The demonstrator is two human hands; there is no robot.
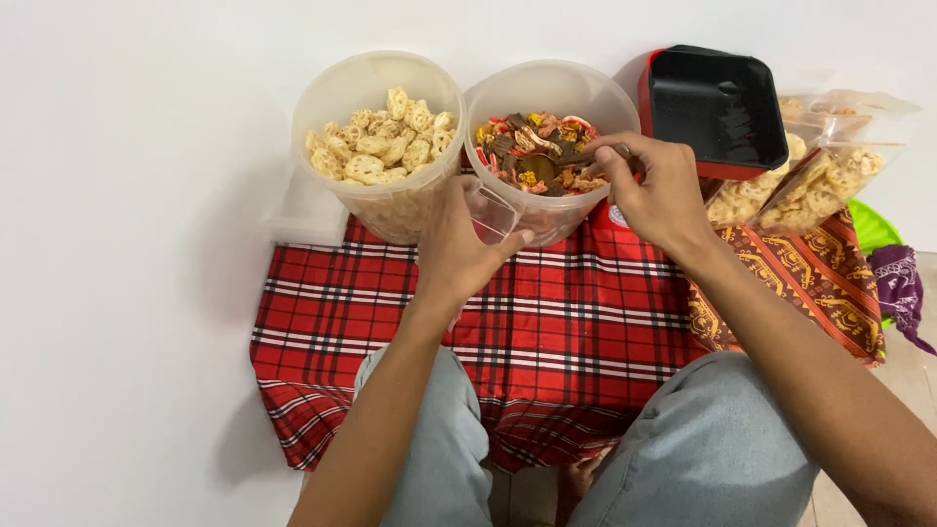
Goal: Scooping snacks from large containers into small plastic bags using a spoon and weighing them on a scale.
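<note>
Frame centre: left hand (459,249) pinches small clear bag (491,212). Right hand (656,190), fingers pressed together, grips scoop handle (576,157) inside mixed-snack tub (549,146).

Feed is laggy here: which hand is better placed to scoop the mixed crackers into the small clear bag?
Probably the right hand: its fingers already reach into the mixed-cracker tub, while the left hand holds the small clear bag.
</note>
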